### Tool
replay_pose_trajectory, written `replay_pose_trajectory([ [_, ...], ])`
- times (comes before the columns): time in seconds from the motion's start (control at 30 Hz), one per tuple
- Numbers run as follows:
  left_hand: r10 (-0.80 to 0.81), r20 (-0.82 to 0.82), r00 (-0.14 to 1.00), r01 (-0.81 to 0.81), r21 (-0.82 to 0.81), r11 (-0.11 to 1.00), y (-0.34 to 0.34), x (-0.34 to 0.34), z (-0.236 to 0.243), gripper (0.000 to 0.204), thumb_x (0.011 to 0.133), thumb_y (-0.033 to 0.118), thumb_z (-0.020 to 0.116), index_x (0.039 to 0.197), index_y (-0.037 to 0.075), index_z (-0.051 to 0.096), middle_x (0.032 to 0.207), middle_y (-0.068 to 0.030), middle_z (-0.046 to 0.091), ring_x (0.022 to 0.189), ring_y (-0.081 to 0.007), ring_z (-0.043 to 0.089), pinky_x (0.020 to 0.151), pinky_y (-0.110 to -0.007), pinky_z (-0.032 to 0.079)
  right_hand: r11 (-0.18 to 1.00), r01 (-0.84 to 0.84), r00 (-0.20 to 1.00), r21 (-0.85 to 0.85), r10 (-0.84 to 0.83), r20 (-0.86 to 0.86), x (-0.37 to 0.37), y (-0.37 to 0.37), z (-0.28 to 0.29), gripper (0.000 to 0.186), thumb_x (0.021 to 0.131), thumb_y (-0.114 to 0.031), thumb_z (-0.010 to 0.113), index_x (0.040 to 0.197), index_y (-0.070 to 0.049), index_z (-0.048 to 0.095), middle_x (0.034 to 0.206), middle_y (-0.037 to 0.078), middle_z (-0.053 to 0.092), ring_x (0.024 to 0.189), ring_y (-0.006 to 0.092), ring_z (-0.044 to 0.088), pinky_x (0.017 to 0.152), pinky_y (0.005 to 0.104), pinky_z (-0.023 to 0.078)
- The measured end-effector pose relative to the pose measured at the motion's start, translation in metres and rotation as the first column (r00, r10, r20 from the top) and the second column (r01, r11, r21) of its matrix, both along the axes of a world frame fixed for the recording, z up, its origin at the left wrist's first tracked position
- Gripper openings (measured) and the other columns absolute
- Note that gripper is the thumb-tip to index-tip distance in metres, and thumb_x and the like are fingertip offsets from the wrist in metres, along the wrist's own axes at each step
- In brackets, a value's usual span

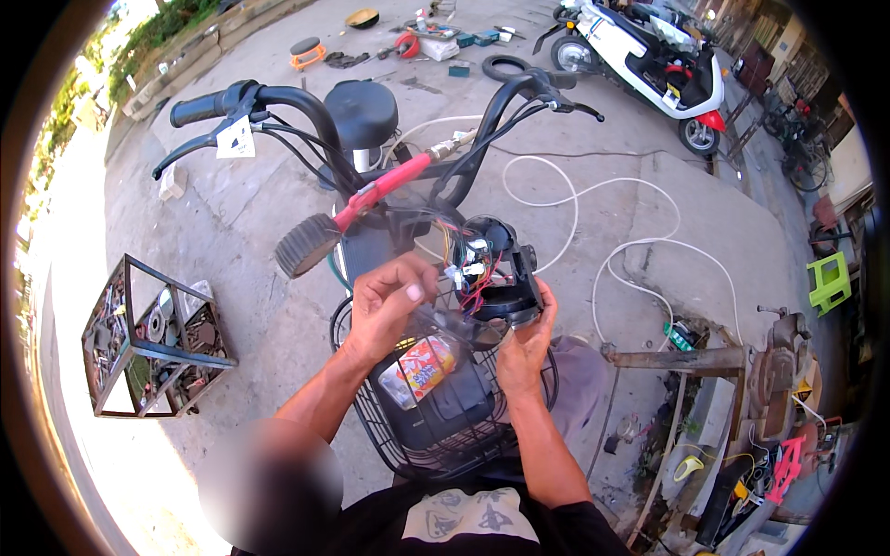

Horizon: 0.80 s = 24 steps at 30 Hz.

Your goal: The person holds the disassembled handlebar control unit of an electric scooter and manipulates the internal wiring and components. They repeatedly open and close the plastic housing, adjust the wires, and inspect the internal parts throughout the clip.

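My right hand (527, 350) grips the lower right edge of a black headlight housing (530, 278), which is open toward me. Its bundle of coloured wires (477, 278) with white connectors spills out at the left. Beside these wires is my left hand (394, 301), its fingers curled together; what they hold, if anything, is hidden. Below both hands is a black wire basket (371, 422) with a bright plastic package (419, 369) in it. Ahead rise the bike's black handlebars (315, 116), and a pink-red tyre inflator (385, 188) with a black ribbed round end lies across them.
A white hose (575, 208) loops over the concrete. On the left stands a metal-framed bin (134, 347) of parts. A bench vise (779, 361) and tools are at right. Farther off are a white scooter (640, 65), a loose tyre (505, 67) and an orange stool (307, 54).
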<state>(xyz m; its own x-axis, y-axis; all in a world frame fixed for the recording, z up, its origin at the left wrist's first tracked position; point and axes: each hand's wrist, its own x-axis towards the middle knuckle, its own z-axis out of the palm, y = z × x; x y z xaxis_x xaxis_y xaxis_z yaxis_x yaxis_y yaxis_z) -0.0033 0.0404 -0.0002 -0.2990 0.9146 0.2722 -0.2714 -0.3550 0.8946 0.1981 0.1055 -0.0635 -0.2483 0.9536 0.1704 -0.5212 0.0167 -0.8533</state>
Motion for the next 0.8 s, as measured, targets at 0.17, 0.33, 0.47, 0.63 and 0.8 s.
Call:
replay_pose_trajectory([
  [0.17, -0.017, 0.014, 1.000, 0.017, 0.018, 1.000, 0.000, -0.001, 0.001, 0.022, 0.097, 0.023, 0.069, 0.090, 0.002, 0.062, 0.106, -0.0159, 0.063, 0.086, -0.0169, 0.056, 0.079, -0.034, 0.050, 0.997, -0.021, 0.998, -0.072, 0.016, -0.063, 0.000, -0.001, 0.000, 0.097, 0.087, -0.011, 0.092, 0.162, -0.006, 0.031, 0.153, 0.013, 0.052, 0.138, 0.0243, 0.058, 0.117, 0.0408, 0.051],
  [0.33, -0.022, 0.094, 0.995, 0.022, -0.001, 1.000, 0.001, 0.000, 0.004, 0.021, 0.097, 0.023, 0.069, 0.098, 0.003, 0.064, 0.111, -0.0156, 0.064, 0.092, -0.0178, 0.059, 0.083, -0.035, 0.051, 1.000, -0.015, 0.999, 0.003, 0.015, -0.037, -0.002, 0.000, -0.006, 0.096, 0.092, -0.030, 0.094, 0.163, -0.009, 0.033, 0.153, 0.009, 0.055, 0.137, 0.0204, 0.059, 0.110, 0.0352, 0.054],
  [0.47, -0.036, 0.088, 0.995, 0.039, -0.031, 0.999, 0.004, -0.001, -0.002, 0.020, 0.098, 0.024, 0.068, 0.100, 0.004, 0.065, 0.113, -0.0129, 0.065, 0.094, -0.0180, 0.061, 0.087, -0.034, 0.051, 0.999, -0.049, 0.999, -0.011, 0.049, -0.015, 0.001, -0.001, -0.001, 0.099, 0.091, -0.032, 0.095, 0.164, -0.009, 0.032, 0.154, 0.010, 0.055, 0.137, 0.0212, 0.059, 0.111, 0.0359, 0.053],
  [0.63, -0.050, 0.139, 0.989, 0.068, -0.130, 0.989, 0.004, -0.003, -0.001, 0.024, 0.103, 0.028, 0.068, 0.100, 0.005, 0.066, 0.112, -0.0103, 0.065, 0.095, -0.0167, 0.061, 0.087, -0.035, 0.052, 0.997, -0.041, 0.998, -0.064, 0.037, -0.050, 0.000, -0.003, 0.002, 0.094, 0.087, -0.014, 0.093, 0.160, -0.003, 0.034, 0.150, 0.015, 0.057, 0.137, 0.0236, 0.058, 0.119, 0.0404, 0.048],
  [0.8, 0.018, 0.190, 0.982, 0.019, -0.195, 0.981, 0.005, -0.004, -0.007, 0.022, 0.108, 0.025, 0.067, 0.104, 0.004, 0.066, 0.111, -0.0069, 0.066, 0.094, -0.0144, 0.064, 0.088, -0.035, 0.056, 0.998, -0.039, 0.999, -0.054, 0.037, -0.032, -0.001, -0.002, 0.001, 0.097, 0.088, -0.023, 0.095, 0.160, -0.002, 0.034, 0.150, 0.014, 0.057, 0.137, 0.0235, 0.058, 0.118, 0.0396, 0.047],
])
